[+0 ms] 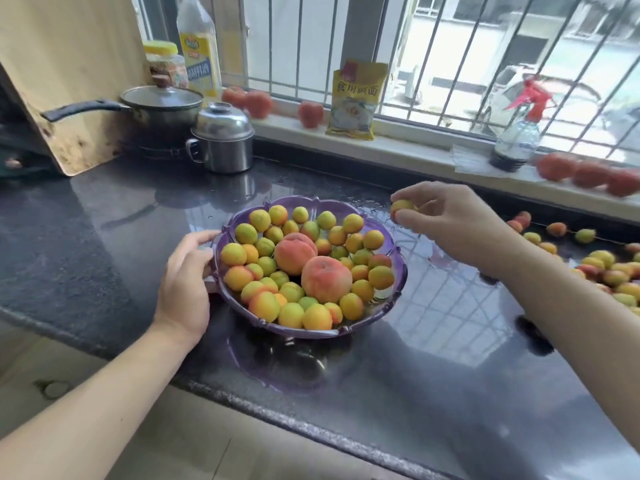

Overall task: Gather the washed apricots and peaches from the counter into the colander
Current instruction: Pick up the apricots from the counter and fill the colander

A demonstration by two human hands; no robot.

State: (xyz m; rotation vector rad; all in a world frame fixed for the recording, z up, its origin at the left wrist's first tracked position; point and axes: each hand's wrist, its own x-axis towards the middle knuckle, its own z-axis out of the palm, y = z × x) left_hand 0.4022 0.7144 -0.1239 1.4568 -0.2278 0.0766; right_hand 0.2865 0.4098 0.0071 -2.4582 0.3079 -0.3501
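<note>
A purple plastic colander (398, 261) sits mid-counter, filled with several yellow-orange apricots and two larger pink peaches (325, 278). My left hand (188, 275) grips its left rim. Just past the colander's right rim, my right hand (453, 223) pinches one apricot (401, 206) between thumb and fingers, a little above the counter. Several more loose apricots (602, 265) lie on the dark counter at the far right.
The wet black stone counter (104, 220) ends in a front edge below my arms. A lidded steel pot (223, 140) and a saucepan (162, 107) stand at back left. Tomatoes (311, 114), a yellow packet (356, 98) and a spray bottle (519, 133) line the windowsill.
</note>
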